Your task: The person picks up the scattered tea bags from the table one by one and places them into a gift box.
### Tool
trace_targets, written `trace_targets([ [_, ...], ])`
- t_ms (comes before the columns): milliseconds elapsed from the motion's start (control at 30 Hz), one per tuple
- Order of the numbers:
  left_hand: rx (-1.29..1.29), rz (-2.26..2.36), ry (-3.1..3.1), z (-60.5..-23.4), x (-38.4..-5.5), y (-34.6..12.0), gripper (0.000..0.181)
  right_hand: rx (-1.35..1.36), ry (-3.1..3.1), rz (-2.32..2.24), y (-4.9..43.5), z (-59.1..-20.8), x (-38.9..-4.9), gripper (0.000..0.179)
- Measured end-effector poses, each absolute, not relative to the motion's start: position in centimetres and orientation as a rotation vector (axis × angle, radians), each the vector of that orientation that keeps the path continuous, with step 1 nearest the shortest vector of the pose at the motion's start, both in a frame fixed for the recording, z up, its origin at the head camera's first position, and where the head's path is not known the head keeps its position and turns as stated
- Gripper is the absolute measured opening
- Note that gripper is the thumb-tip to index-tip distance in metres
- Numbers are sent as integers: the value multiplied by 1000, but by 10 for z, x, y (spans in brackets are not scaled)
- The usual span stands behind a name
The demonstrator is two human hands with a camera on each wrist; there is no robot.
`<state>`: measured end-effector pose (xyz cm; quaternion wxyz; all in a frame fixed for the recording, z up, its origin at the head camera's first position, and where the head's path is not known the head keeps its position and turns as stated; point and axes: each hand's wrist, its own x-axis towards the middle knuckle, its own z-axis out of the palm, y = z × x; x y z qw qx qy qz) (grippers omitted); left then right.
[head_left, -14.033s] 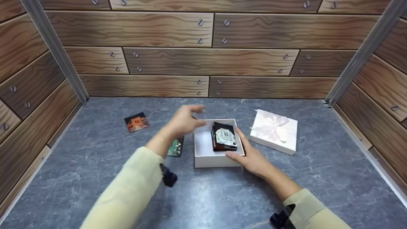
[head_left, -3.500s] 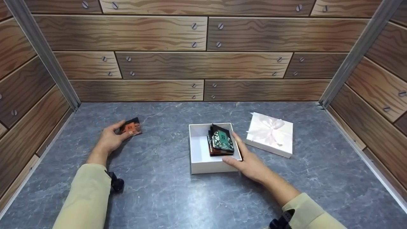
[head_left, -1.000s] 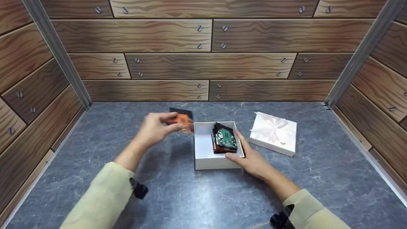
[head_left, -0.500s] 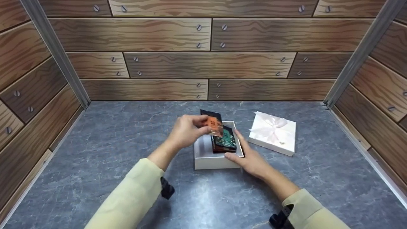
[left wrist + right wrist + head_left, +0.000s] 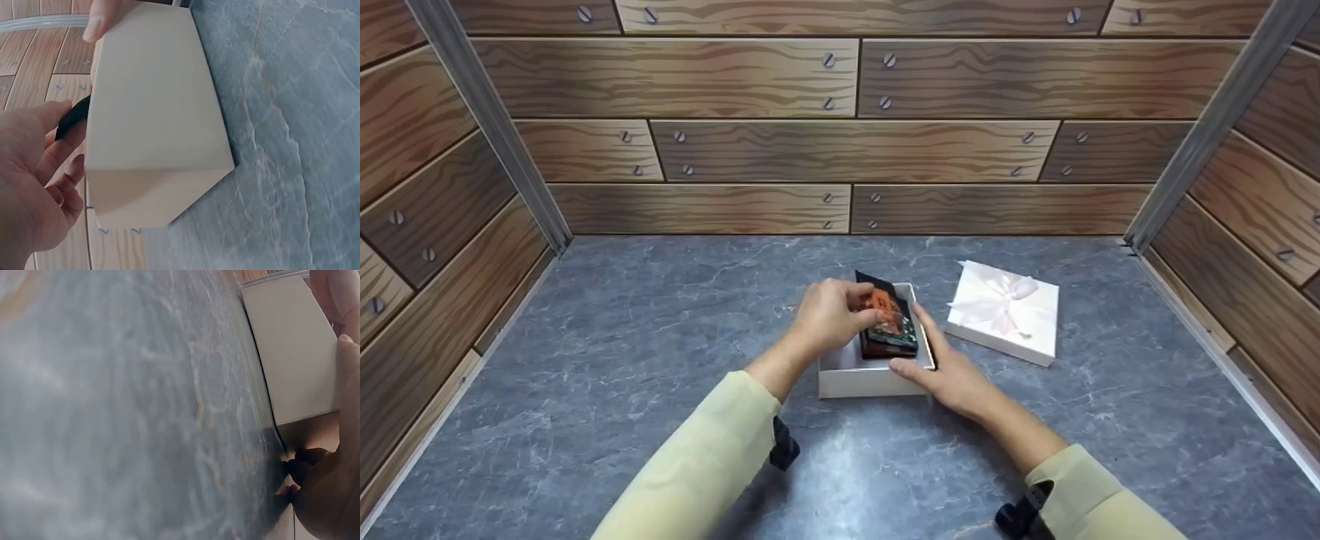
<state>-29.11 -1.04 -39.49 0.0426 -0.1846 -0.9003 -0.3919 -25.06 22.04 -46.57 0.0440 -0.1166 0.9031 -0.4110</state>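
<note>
My left hand (image 5: 829, 315) pinches a flat square packet (image 5: 885, 309), black with an orange patch, between thumb and fingers. It is tilted over the open white box (image 5: 870, 384), against a stack of similar packets inside; a green-patterned one (image 5: 911, 337) lies on top, partly covered. In the left wrist view, a dark edge of the packet (image 5: 73, 117) shows between the fingers, behind the box's wall (image 5: 152, 95). My right hand (image 5: 952, 375) grips the box's right side, thumb on the front rim and fingers along the wall. The right wrist view shows its thumb against the box (image 5: 292, 354).
To the right of the box, a white lid (image 5: 1005, 311) with a pale ribbon bow lies on the grey marbled table (image 5: 660, 375). Wood-patterned panels (image 5: 750, 150) stand at the back and sides.
The left hand picked up the orange packet at the far left and carried it right, then lowered it into the box. Earlier, the green packet joined the stack. The right hand stays on the box.
</note>
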Motion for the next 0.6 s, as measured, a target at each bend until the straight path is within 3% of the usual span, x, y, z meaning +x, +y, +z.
trace_targets([
  [400, -613, -1079, -2762, -402, -294, 5, 20, -358, 2768, -1252, 220, -466, -251, 98],
  [600, -598, -974, -2760, -405, -295, 12, 22, -376, 2770, -1253, 221, -467, -251, 100],
])
